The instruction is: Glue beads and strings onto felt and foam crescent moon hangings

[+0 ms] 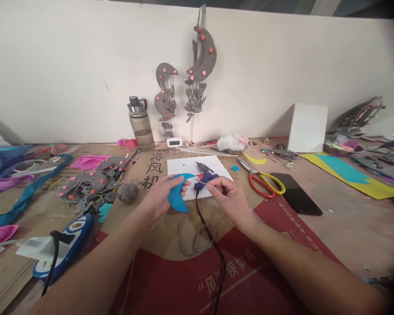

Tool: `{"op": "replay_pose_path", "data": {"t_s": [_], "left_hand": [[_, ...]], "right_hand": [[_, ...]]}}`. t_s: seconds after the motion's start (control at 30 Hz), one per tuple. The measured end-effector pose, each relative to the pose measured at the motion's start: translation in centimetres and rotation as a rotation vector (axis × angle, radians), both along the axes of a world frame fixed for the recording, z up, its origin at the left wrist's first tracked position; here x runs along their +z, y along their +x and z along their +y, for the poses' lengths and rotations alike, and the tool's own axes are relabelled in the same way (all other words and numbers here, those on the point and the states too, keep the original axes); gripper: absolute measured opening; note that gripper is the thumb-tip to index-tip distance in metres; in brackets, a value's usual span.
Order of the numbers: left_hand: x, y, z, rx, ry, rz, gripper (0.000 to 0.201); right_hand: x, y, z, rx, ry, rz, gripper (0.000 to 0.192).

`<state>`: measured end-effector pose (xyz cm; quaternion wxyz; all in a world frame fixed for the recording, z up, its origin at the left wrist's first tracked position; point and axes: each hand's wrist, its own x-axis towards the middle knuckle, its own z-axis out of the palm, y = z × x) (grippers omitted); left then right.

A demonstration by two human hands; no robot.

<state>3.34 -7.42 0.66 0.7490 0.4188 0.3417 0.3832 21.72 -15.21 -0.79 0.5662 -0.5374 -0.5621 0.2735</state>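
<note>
My left hand (162,194) grips a blue felt crescent moon (178,197) between thumb and fingers. Just to its right, my right hand (228,197) is closed in a pinch; whatever its fingertips hold is too small to make out. A dark blue glue gun (207,176) lies beyond my right fingertips, on a white board (179,167). Its black cable (216,249) runs towards me between my forearms. Below the hands there are loose loops of thin grey cord (180,240); where the cord's ends go is unclear.
Red-and-yellow-handled scissors (262,183) and a black phone (297,194) lie at right. Left are a grey yarn ball (128,193), grey felt moons with pompoms (85,186) and a blue-and-white power strip (67,245). A bottle (140,127) stands behind; felt mobiles (206,54) hang on the wall.
</note>
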Motion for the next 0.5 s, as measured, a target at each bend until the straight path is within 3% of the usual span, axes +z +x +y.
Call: {"op": "replay_pose_path", "data": {"t_s": [0.27, 0.5], "left_hand": [[1.7, 0.5, -1.7, -0.029, -0.019, -0.062, 0.024], [0.2, 1.0, -2.1, -0.102, 0.098, 0.017, 0.031]], "right_hand": [[0.2, -0.4, -0.9, -0.022, 0.15, -0.181, 0.017], [-0.3, -0.5, -0.7, 0.003, 0.21, -0.342, 0.017]]}}
